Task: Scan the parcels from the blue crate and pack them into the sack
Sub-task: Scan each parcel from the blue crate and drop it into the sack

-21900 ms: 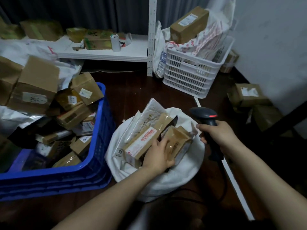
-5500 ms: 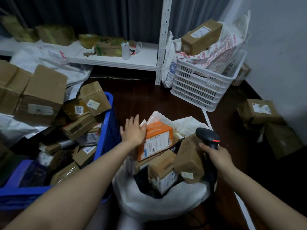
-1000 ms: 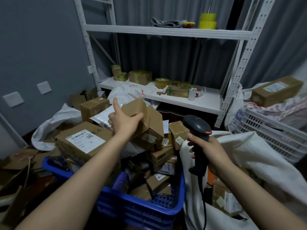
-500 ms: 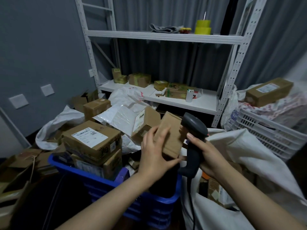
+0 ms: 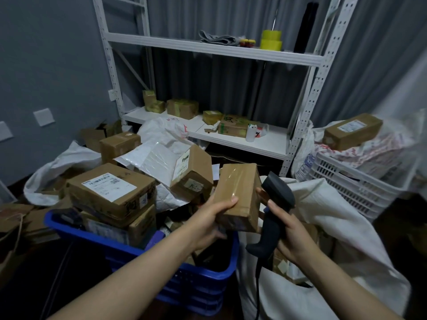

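Head view: a taped brown parcel (image 5: 240,195) is held up at the centre of the frame by the left hand (image 5: 208,218), whose fingers (image 5: 227,202) are wrapped around its lower left edge, the thumb laid on the taped top face. The parcel is kept above the near right corner of the blue crate (image 5: 175,271), which sits at seven o'clock and is heaped with cardboard boxes; a large labelled box (image 5: 111,192) lies on top of the heap at nine o'clock. At three o'clock of the parcel, a black handheld scanner (image 5: 275,211) is gripped by the right hand (image 5: 293,234), the fingers closed round its handle and the head tilted toward the parcel, just beside its right edge. A cable is seen hanging from the scanner's base. The white sack (image 5: 328,218) stands open at four o'clock, touching the crate's right wall, with a few parcels dimly visible inside. A white basket (image 5: 351,181) carrying a long box is placed at two o'clock. A white shelf rack (image 5: 219,49) with small boxes and yellow tape rolls (image 5: 270,39) is seen at twelve o'clock.
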